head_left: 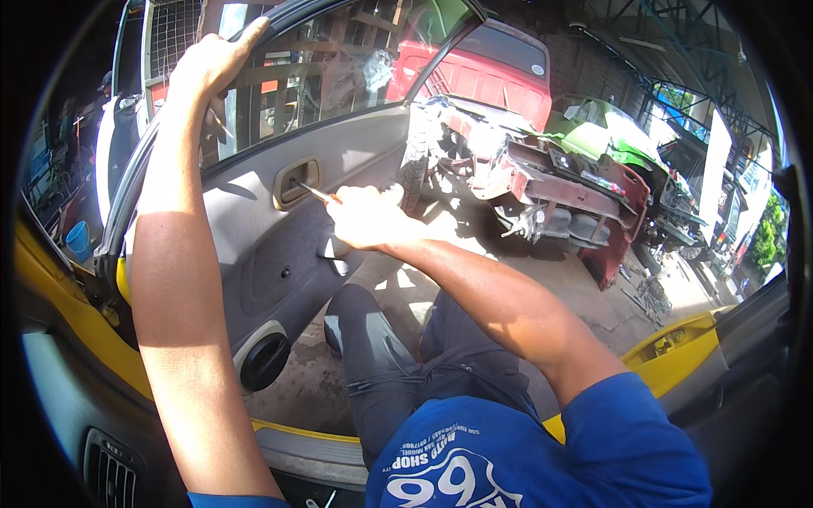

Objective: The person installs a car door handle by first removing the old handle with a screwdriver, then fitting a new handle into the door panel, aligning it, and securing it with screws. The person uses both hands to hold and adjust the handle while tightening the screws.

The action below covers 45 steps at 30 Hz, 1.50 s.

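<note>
Our right hand (366, 218), just off centre toward ten o'clock, is closed around a slim rod-like tool (319, 194); its tip sits in the opening of a beige, rounded door-handle surround (293, 202), farther out at ten o'clock. Our left hand (207, 68), well apart between ten and eleven o'clock, lies against the dark upper window frame (284, 23) – some fingers are hidden, so we cannot tell how tightly it closes.

Around the tool spreads a grey door panel (241, 207), with a pale grey armrest (332, 245) just below our right hand and a round black speaker (265, 361) at eight o'clock. Toward six o'clock we see our blue shirt (474, 440) with white print, and dark trousers (373, 351) above it.

Farther out, a stripped, dull-red car front (559, 190) stands at two o'clock, with a bright green car body (614, 135) beyond it. A red vehicle (474, 72) fills the space near twelve to one o'clock. A small blue bucket (79, 241) stands at nine o'clock – and a black slatted air vent (110, 470) shows toward eight.
</note>
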Each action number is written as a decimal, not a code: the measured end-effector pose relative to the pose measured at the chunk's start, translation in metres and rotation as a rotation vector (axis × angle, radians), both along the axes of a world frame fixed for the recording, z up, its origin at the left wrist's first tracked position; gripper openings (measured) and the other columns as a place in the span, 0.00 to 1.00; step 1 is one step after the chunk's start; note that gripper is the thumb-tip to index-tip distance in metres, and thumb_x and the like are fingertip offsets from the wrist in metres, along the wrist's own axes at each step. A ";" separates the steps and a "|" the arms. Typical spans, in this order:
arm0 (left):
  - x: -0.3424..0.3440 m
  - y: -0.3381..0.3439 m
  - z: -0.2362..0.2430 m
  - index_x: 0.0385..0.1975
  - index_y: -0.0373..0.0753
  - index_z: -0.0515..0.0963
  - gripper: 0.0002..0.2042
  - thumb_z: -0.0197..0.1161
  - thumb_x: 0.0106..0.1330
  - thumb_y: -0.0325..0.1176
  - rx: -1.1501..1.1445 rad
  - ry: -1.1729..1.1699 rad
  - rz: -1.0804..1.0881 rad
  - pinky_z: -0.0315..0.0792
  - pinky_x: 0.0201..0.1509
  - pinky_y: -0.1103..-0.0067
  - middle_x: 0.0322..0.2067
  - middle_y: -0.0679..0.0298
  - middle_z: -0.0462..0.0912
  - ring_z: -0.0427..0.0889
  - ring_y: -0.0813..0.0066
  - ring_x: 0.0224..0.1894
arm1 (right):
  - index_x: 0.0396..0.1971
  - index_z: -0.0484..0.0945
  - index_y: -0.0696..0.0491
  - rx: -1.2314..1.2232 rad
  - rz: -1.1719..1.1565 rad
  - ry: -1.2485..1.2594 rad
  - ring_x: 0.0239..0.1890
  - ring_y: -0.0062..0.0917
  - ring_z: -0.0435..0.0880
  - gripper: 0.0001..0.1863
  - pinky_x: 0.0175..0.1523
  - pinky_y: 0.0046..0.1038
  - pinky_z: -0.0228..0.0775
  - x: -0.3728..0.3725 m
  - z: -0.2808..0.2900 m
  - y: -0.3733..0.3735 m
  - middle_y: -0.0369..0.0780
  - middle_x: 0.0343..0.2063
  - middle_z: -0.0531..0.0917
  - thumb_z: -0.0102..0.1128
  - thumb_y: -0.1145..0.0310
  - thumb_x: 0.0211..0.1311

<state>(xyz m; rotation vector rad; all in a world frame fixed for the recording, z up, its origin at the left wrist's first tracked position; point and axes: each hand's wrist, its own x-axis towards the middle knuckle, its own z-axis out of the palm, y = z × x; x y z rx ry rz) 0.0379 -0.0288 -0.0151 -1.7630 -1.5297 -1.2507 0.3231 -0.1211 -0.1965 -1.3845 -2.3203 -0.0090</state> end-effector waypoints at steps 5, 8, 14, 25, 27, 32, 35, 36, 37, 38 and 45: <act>0.000 -0.005 0.000 0.41 0.31 0.88 0.52 0.37 0.64 0.83 -0.128 0.212 -0.028 0.81 0.53 0.59 0.28 0.47 0.87 0.91 0.55 0.36 | 0.38 0.76 0.58 -0.556 -0.031 0.577 0.23 0.26 0.79 0.12 0.26 0.29 0.73 0.012 0.009 0.008 0.40 0.24 0.78 0.59 0.64 0.70; -0.002 -0.004 -0.001 0.39 0.32 0.89 0.52 0.37 0.63 0.84 -0.129 -0.037 -0.062 0.80 0.55 0.58 0.26 0.48 0.86 0.91 0.54 0.39 | 0.47 0.74 0.61 0.365 0.097 -0.069 0.33 0.34 0.85 0.15 0.35 0.35 0.78 0.013 -0.006 -0.007 0.46 0.32 0.78 0.63 0.70 0.63; -0.007 0.002 0.002 0.39 0.33 0.89 0.52 0.36 0.64 0.83 -0.120 0.012 -0.057 0.79 0.57 0.59 0.23 0.49 0.86 0.91 0.55 0.39 | 0.46 0.77 0.59 0.278 0.003 -0.228 0.24 0.37 0.81 0.15 0.36 0.37 0.76 0.005 -0.007 -0.005 0.45 0.31 0.82 0.53 0.61 0.75; 0.004 -0.014 0.003 0.34 0.34 0.85 0.28 0.50 0.78 0.55 -0.091 -0.061 -0.043 0.83 0.41 0.71 0.23 0.57 0.86 0.89 0.62 0.30 | 0.47 0.76 0.63 0.671 0.127 -0.393 0.29 0.39 0.84 0.14 0.42 0.42 0.77 0.004 0.000 -0.012 0.49 0.31 0.84 0.54 0.68 0.71; 0.005 -0.015 0.006 0.34 0.34 0.85 0.28 0.50 0.77 0.55 -0.084 -0.058 -0.046 0.83 0.41 0.71 0.23 0.57 0.86 0.89 0.62 0.30 | 0.45 0.77 0.63 0.674 0.112 -0.631 0.28 0.37 0.83 0.13 0.41 0.42 0.77 0.006 0.003 -0.011 0.48 0.30 0.84 0.52 0.67 0.73; 0.005 -0.018 0.008 0.34 0.34 0.85 0.29 0.50 0.77 0.56 -0.061 -0.048 -0.040 0.83 0.41 0.71 0.24 0.56 0.86 0.89 0.62 0.30 | 0.37 0.81 0.60 -0.683 -0.021 0.813 0.21 0.27 0.76 0.18 0.36 0.39 0.76 0.006 0.009 0.002 0.40 0.20 0.76 0.55 0.58 0.75; 0.006 -0.019 0.004 0.34 0.34 0.85 0.29 0.50 0.77 0.57 -0.062 -0.038 -0.042 0.83 0.41 0.71 0.24 0.56 0.86 0.89 0.61 0.30 | 0.38 0.80 0.60 -0.259 -0.094 0.222 0.23 0.28 0.78 0.16 0.36 0.36 0.76 0.009 0.008 -0.001 0.41 0.22 0.78 0.57 0.60 0.74; 0.006 -0.020 0.003 0.34 0.34 0.85 0.29 0.50 0.77 0.57 -0.061 -0.042 -0.033 0.83 0.41 0.70 0.24 0.55 0.86 0.89 0.61 0.30 | 0.38 0.81 0.60 0.040 -0.047 0.031 0.25 0.30 0.79 0.15 0.38 0.37 0.75 0.008 0.006 -0.004 0.42 0.23 0.78 0.57 0.61 0.73; 0.006 -0.022 0.001 0.35 0.34 0.85 0.29 0.50 0.77 0.57 -0.060 -0.045 -0.029 0.83 0.41 0.70 0.24 0.55 0.86 0.89 0.61 0.30 | 0.38 0.81 0.60 0.351 0.011 -0.148 0.26 0.31 0.81 0.14 0.39 0.38 0.75 0.010 0.006 -0.008 0.43 0.24 0.79 0.58 0.63 0.72; 0.008 -0.023 0.000 0.35 0.34 0.85 0.29 0.50 0.77 0.57 -0.061 -0.047 -0.031 0.83 0.41 0.70 0.24 0.55 0.86 0.89 0.61 0.30 | 0.38 0.81 0.60 0.584 0.071 -0.351 0.28 0.33 0.82 0.12 0.41 0.39 0.74 0.006 0.004 -0.012 0.44 0.25 0.80 0.58 0.64 0.71; 0.014 -0.031 -0.004 0.35 0.33 0.85 0.31 0.49 0.76 0.59 -0.060 -0.058 -0.030 0.83 0.41 0.70 0.25 0.54 0.86 0.89 0.61 0.30 | 0.33 0.85 0.56 -0.191 -0.130 0.126 0.29 0.30 0.84 0.09 0.34 0.37 0.72 -0.002 0.008 0.000 0.44 0.27 0.84 0.59 0.68 0.69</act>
